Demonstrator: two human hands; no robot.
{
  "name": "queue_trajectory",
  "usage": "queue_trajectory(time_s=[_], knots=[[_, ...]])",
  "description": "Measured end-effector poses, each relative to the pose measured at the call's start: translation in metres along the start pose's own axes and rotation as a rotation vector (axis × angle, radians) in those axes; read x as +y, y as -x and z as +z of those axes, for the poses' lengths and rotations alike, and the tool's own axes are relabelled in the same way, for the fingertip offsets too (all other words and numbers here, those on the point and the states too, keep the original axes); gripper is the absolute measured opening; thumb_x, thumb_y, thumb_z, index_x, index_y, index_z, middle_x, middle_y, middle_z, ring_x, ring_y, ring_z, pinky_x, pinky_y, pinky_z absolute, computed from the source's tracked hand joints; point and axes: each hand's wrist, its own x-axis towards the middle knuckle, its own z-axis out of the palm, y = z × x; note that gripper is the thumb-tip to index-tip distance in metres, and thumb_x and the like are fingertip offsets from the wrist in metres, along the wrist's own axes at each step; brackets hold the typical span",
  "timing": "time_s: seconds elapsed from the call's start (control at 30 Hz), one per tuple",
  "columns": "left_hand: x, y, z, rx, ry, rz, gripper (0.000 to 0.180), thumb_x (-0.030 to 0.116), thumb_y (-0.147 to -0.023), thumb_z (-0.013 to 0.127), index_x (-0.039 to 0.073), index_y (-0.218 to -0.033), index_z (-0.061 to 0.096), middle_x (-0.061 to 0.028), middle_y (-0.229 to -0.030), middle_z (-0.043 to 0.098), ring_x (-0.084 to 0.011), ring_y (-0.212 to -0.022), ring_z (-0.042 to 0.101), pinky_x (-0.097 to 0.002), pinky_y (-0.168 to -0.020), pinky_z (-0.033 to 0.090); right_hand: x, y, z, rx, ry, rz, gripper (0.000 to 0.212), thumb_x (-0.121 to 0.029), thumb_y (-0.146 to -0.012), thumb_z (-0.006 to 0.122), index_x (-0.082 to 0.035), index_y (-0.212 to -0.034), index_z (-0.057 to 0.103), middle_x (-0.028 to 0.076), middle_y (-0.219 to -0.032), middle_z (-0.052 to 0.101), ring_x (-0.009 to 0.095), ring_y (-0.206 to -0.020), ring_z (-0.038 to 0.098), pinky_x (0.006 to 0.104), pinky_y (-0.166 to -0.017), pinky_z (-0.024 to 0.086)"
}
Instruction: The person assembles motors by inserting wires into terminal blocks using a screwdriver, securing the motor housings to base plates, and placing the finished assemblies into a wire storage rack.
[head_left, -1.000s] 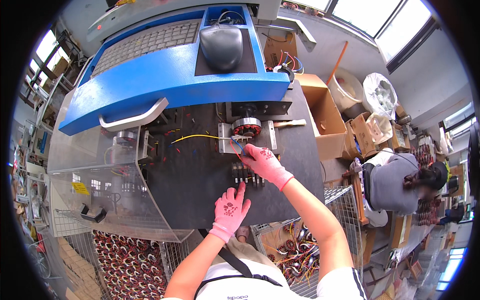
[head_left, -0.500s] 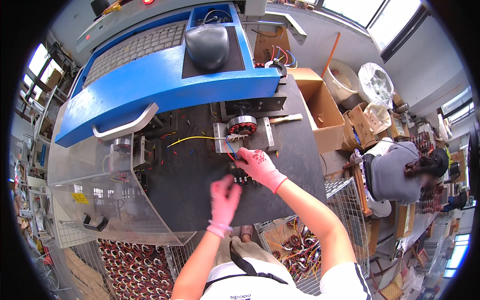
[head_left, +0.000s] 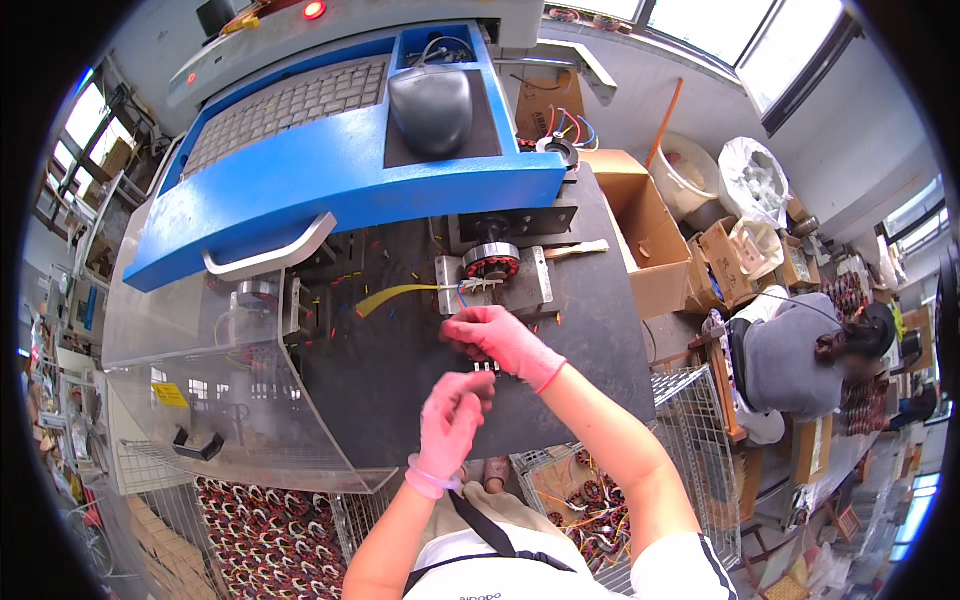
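The left hand [head_left: 452, 412] is half curled and the right hand [head_left: 502, 340] bends near the blue wire [head_left: 461, 296], but I can't tell if they pinch anything; beyond, the silver-red ring [head_left: 491, 262] sits by a metal block [head_left: 520, 291], likely to keep it still.

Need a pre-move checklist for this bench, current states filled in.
1. Silver-and-red round coil part between perforated silver metal plates: ok.
2. Thin blue wire gripped by right pink-gloved hand: cannot tell, fingertips blurred.
3. Left pink-gloved hand apart from the coil part: ok.
4. Both hands outside the clear plastic guard: ok.
5. Black flat tabletop free of loose bits: not ok, small yellow pieces scattered.
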Motion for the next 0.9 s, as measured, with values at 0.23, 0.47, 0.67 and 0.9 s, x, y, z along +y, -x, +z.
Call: queue_trajectory(time_s=[0.23, 0.47, 0.67, 0.9], knots=[[-0.024, -0.062, -0.022, 0.731, 0.442, 0.014, 0.041, 0.019, -0.094, 0.061, 0.004, -0.129, 0.045, -0.0033, -0.114, 0.052, -0.0074, -0.073, 0.053, -0.0188, -0.058, 0.042, -0.003, 0.015, 0.006, 0.087, 0.083, 0.005, 0.038, -0.041, -0.096, 0.055, -0.006, -0.101, 0.066, -0.001, -0.073, 0.060, 0.005, -0.061, 0.050, 0.0199, -0.054, 0.039], [0.016, -0.081, -0.033, 0.408, 0.550, 0.127, 0.034, 0.034, -0.098, 0.053, 0.002, -0.109, 0.059, -0.0013, -0.079, 0.061, -0.0066, -0.063, 0.054, -0.0172, -0.054, 0.040, -0.005, -0.018, 0.023, -0.158, -0.276, 0.099, 0.045, -0.050, -0.093, 0.057, -0.007, -0.100, 0.066, -0.004, -0.069, 0.056, 0.004, -0.057, 0.044, 0.0202, -0.050, 0.027], [-0.003, 0.007, -0.009, 0.197, 0.162, -0.194, 0.022, 0.018, -0.098, 0.054, 0.004, -0.112, 0.062, -0.0010, -0.088, 0.063, -0.0067, -0.068, 0.057, -0.0182, -0.058, 0.045, -0.014, 0.008, 0.015, 0.088, 0.154, -0.038, 0.022, -0.025, -0.090, 0.066, -0.004, -0.086, 0.062, -0.002, -0.071, 0.057, 0.005, -0.062, 0.052, 0.0225, -0.055, 0.043], [-0.080, 0.026, -0.002, -0.026, -1.250, 0.054, 0.062, 0.032, -0.084, 0.063, 0.015, -0.140, 0.042, -0.0071, -0.115, 0.050, -0.0257, -0.095, 0.056, -0.0408, -0.078, 0.047, 0.010, 0.021, -0.021, 0.283, 0.969, -0.308, 0.014, -0.012, -0.088, 0.061, -0.001, -0.093, 0.054, 0.009, -0.071, 0.062, 0.017, -0.063, 0.061, 0.0313, -0.059, 0.048]])
